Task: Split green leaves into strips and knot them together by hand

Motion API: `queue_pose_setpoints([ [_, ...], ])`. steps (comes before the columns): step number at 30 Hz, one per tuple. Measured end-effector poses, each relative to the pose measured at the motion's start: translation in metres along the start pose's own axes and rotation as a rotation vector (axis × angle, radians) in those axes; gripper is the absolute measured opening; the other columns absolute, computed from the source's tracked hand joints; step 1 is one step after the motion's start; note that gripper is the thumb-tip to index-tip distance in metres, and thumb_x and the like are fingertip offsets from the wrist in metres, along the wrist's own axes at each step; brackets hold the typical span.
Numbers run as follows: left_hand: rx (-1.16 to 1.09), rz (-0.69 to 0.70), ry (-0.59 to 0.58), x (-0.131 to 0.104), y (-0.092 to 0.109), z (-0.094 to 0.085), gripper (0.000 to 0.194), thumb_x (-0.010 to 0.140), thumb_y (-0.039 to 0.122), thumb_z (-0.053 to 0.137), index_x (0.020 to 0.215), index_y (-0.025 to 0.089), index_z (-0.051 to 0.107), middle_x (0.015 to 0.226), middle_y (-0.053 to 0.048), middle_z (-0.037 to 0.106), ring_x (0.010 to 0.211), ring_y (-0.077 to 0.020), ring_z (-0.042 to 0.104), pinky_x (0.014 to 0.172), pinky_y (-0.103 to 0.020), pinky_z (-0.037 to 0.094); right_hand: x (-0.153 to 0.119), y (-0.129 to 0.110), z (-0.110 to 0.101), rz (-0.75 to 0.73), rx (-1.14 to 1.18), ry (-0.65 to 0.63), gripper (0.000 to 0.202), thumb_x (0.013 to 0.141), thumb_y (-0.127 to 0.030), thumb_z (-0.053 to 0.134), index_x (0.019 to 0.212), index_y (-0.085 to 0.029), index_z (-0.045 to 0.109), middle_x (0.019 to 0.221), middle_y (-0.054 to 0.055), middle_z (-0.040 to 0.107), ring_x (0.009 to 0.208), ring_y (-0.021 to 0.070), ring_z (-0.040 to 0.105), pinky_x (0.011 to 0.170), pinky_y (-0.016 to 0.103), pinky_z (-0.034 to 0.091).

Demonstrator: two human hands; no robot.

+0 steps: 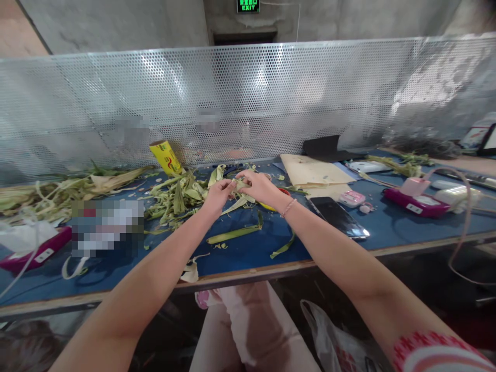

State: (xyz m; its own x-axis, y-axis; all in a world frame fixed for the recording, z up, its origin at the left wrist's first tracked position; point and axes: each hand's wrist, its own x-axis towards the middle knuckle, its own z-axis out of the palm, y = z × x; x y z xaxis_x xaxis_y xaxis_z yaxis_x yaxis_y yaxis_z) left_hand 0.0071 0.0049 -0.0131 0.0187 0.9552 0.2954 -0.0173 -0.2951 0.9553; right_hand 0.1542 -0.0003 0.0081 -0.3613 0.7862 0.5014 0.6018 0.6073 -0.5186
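Observation:
My left hand [220, 196] and my right hand [260, 187] meet over the middle of the blue table, fingers pinched together. Between their fingertips is a pale green corn husk piece [241, 184], partly covered by the fingers. A heap of torn husks and leaves [184, 194] lies just left of my left hand. Under my right wrist shows part of a red and yellow round item [284, 192], mostly hidden. Closer to me, a cut green stalk piece [234, 234] and a curled leaf strip [284, 247] rest on the table.
A yellow box [166, 157] leans by the perforated metal screen [248, 98]. Long dry husks [104, 185] lie at left. On the right are a black phone [339, 217], brown paper [313, 170], a pink case [352, 198] and a purple power strip [416, 202] with cables.

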Motion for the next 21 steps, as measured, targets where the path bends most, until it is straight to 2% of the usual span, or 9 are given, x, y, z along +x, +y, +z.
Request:
queue_pose_setpoints([
  [6, 0.081, 0.064, 0.018, 0.002, -0.001, 0.0, 0.023, 0.064, 0.036, 0.067, 0.067, 0.014, 0.061, 0.056, 0.0, 0.052, 0.049, -0.0076, 0.044, 0.047, -0.02, 0.039, 0.002, 0.004, -0.007, 0.036, -0.003, -0.067, 0.044, 0.067, -0.023, 0.06, 0.109, -0.016, 0.053, 0.074, -0.001, 0.059, 0.064, 0.0108, 0.05, 0.062, 0.021, 0.035],
  [14, 0.139, 0.135, 0.024, 0.002, -0.003, 0.001, 0.021, 0.069, 0.036, 0.062, 0.067, 0.015, 0.057, 0.054, 0.002, 0.048, 0.05, -0.007, 0.041, 0.048, -0.02, 0.035, 0.004, 0.007, -0.01, 0.074, -0.094, -0.079, 0.039, 0.064, -0.029, 0.065, 0.1, -0.015, 0.059, 0.082, 0.003, 0.062, 0.073, 0.0135, 0.056, 0.065, 0.022, 0.039],
  [16, 0.151, 0.144, 0.084, 0.004, 0.0, -0.003, 0.02, 0.069, 0.034, 0.061, 0.067, 0.015, 0.056, 0.055, 0.003, 0.048, 0.05, -0.0068, 0.04, 0.049, -0.02, 0.033, 0.004, 0.011, -0.014, 0.079, -0.13, -0.044, 0.038, 0.068, -0.032, 0.063, 0.102, -0.015, 0.058, 0.087, 0.006, 0.063, 0.078, 0.0156, 0.057, 0.069, 0.024, 0.04],
  [19, 0.156, 0.217, 0.251, 0.012, 0.004, -0.017, 0.016, 0.07, 0.031, 0.06, 0.067, 0.016, 0.056, 0.055, 0.004, 0.047, 0.051, -0.0066, 0.039, 0.051, -0.02, 0.032, 0.002, 0.019, -0.026, 0.097, -0.207, 0.083, 0.033, 0.076, -0.034, 0.055, 0.101, -0.014, 0.058, 0.094, 0.01, 0.063, 0.088, 0.0184, 0.057, 0.077, 0.028, 0.041],
  [21, 0.127, 0.248, 0.365, 0.019, 0.004, -0.029, 0.015, 0.071, 0.029, 0.059, 0.067, 0.016, 0.057, 0.055, 0.004, 0.047, 0.051, -0.0067, 0.039, 0.052, -0.02, 0.032, 0.001, 0.024, -0.034, 0.134, -0.323, 0.125, 0.028, 0.075, -0.03, 0.054, 0.096, -0.012, 0.059, 0.1, 0.013, 0.061, 0.094, 0.0217, 0.056, 0.08, 0.03, 0.041],
])
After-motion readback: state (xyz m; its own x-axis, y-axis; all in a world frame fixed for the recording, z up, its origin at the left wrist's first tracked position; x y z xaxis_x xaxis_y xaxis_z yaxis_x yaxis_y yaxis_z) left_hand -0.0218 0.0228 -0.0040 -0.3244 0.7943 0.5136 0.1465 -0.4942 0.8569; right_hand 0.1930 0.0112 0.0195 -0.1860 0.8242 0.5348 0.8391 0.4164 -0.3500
